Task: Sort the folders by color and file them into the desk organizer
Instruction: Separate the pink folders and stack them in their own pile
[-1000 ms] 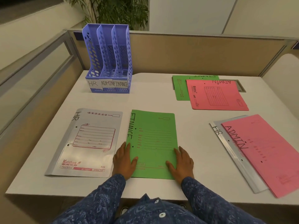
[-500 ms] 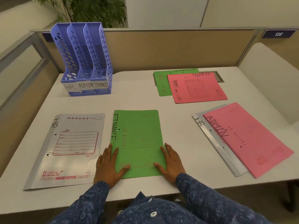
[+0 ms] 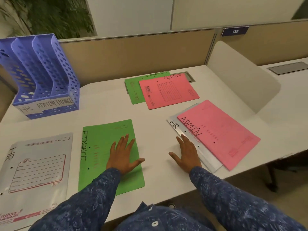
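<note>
While both hands lie flat, neither grips anything. Head view: left hand (image 3: 124, 154), fingers straight and spread, presses palm-down on the near green FINANCE folder (image 3: 103, 155), which lies flat on the desk (image 3: 158, 114) at 6 o'clock. Right hand (image 3: 187, 154), fingers straight and apart, rests on bare desk at 4 o'clock, its outer fingers touching the edge of the right silver HR folder (image 3: 205, 157). That folder sits under the right pink ADMIN folder (image 3: 220, 134) at 3 o'clock. Left silver HR folder (image 3: 38, 164) lies flat at 8 o'clock, just beside the near green one. Far pink ADMIN folder (image 3: 168, 90) overlaps the far green FINANCE folder (image 3: 133, 90) at 12 o'clock. Blue desk organizer (image 3: 41, 75) stands upright at 10 o'clock, three slots, labels HR, ADMIN, FINANCE.
</note>
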Demonstrator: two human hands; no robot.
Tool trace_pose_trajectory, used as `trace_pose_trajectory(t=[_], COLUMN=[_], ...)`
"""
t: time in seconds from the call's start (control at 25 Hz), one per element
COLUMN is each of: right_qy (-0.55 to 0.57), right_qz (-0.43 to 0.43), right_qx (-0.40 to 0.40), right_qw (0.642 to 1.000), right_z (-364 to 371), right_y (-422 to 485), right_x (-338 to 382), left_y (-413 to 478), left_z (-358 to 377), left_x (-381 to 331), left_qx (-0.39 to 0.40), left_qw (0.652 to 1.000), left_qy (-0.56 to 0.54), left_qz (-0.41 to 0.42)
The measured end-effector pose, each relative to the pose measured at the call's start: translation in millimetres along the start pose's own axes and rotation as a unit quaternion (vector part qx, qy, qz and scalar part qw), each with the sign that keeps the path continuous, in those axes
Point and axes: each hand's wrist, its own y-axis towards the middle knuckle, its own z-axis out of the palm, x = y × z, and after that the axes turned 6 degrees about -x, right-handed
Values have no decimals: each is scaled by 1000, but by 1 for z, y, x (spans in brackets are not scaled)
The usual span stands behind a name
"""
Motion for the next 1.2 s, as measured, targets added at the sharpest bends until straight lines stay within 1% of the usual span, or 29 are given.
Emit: trace_pose_trajectory(t=[0.2,0.32,0.52,0.68,0.76,0.84,0.96,1.12,1.2], right_qy=[-30,-40,-60,-68,-65,-56,-56,-70,-72], right_qz=[48,81,131,159,166,167,169,163,163], right_qx=[-24,-33,-39,-26,-17,-13,-11,6,12], right_qw=[998,995,989,985,984,984,984,984,984], right_z=[-37,-50,-72,-82,-83,-83,-82,-77,-74], right_y=[7,4,0,-3,-3,-3,-3,-5,-6], right_x=[-66,-102,-152,-185,-196,-204,-214,-222,-223], left_y=[44,66,95,107,110,112,117,118,121], left_z=[-3,-1,13,25,30,32,35,38,38], left_x=[-71,-108,-165,-212,-231,-246,-258,-272,-281], left_qx=[-8,-8,14,48,69,82,98,101,87], left_qw=[997,995,992,988,988,989,991,990,989], left_qy=[-12,-23,-33,-59,-73,-82,-72,-98,-121], left_qz=[70,98,120,134,121,90,56,11,-19])
